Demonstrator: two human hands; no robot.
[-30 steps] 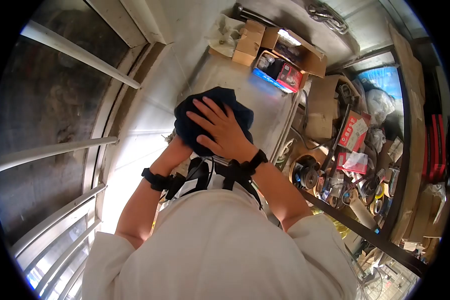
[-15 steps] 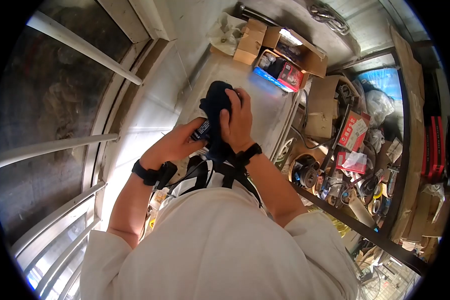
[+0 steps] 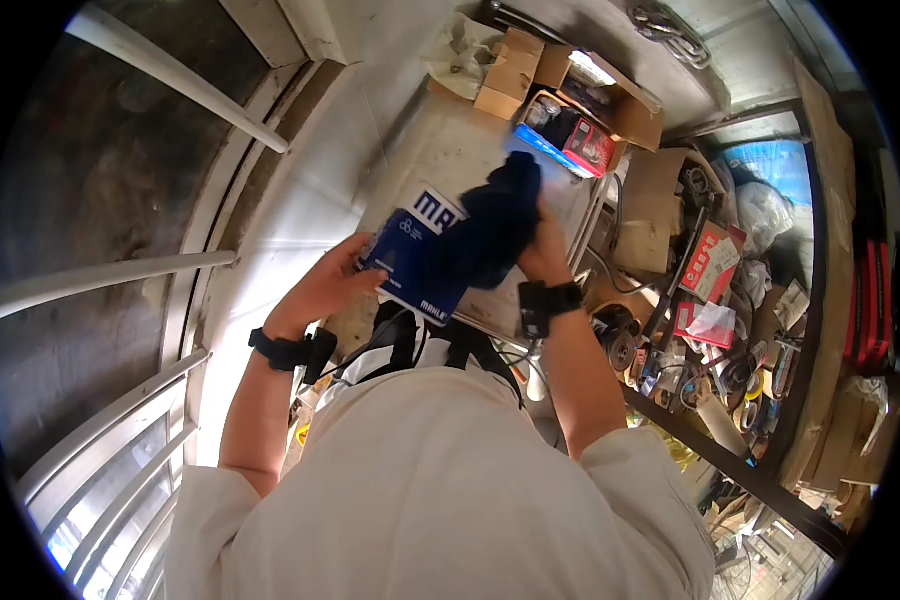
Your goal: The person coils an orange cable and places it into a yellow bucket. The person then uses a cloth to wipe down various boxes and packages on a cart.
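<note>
My left hand [image 3: 332,287] grips the left side of a flat blue box [image 3: 398,257] with white lettering that reads MAHLE near its lower corner. The thumb lies over the box's face, and the other fingers are partly hidden at its edge. A dark navy cloth [image 3: 492,225] covers the box's right part. Behind that cloth is my right hand [image 3: 544,250], closed on its right side, with most fingers hidden. Both are held up over a pale worktop [image 3: 410,140], and the cloth is slightly blurred.
Open cardboard boxes [image 3: 510,75] stand at the worktop's far end, beside a blue-edged box [image 3: 550,148] with a red packet. To the right, a crowded shelf holds a red-and-white carton [image 3: 710,262], tape rolls and cables. A barred window [image 3: 120,180] borders the left.
The cloth and my right hand have moved right. The blue box, mostly hidden before, now shows its broad printed face. My left hand has shifted slightly left.
</note>
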